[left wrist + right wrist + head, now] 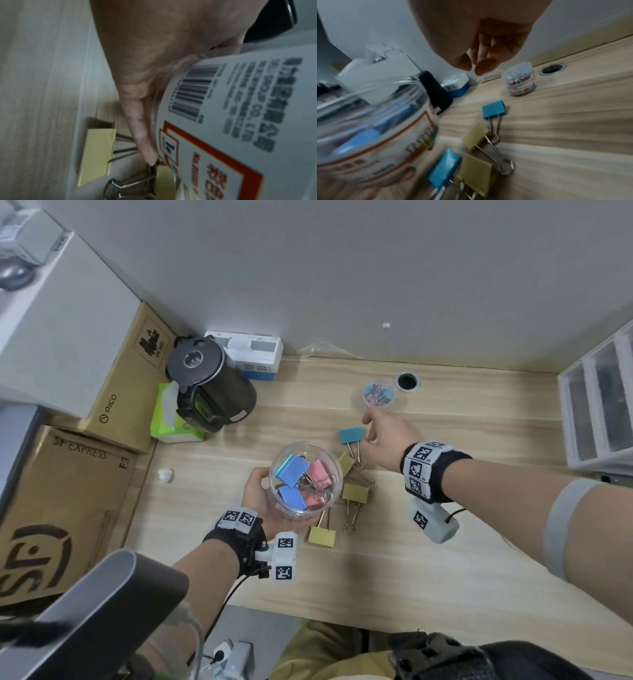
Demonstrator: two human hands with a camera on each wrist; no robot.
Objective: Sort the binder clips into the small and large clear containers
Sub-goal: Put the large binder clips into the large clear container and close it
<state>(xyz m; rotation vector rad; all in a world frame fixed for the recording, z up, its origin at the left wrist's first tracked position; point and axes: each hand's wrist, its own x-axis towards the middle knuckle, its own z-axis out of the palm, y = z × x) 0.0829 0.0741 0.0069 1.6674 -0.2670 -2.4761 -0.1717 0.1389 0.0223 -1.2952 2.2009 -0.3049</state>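
Right hand (385, 440) hangs empty, fingers loosely curled; the teal clip (351, 435) sits just at its 9 o'clock, handles pointing 6. Left hand (263, 498) cradles the large container (306, 479).

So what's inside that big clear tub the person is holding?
Inside the large clear container lie big binder clips: two blue and two pink show, their wire handles tangled. Anything underneath them is covered.

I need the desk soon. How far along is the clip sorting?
Partly done. The large container, gripped by the left hand, already holds blue and pink clips; the small container holds small ones. The right hand is empty near the teal clip. That and the gold clips remain on the desk.
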